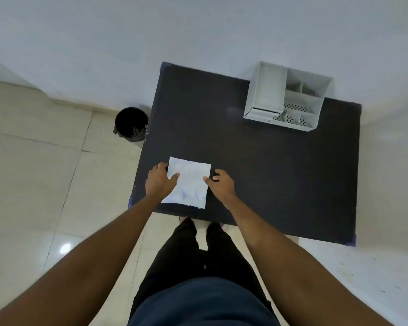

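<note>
A white sheet of paper (pixel 190 182) with faint blue marks and creases lies flat on the dark table (pixel 269 165), near its front left corner. My left hand (pixel 159 182) grips the sheet's left edge, thumb on top and fingers curled round the far left corner. My right hand (pixel 220 183) is at the right edge, its thumb pressing on the paper while its curled fingers rest on the table beside it.
A white desk organiser (pixel 266 90) with several compartments stands at the table's back right, against the wall. A black waste bin (pixel 131 123) sits on the tiled floor left of the table. My legs stand at the front edge.
</note>
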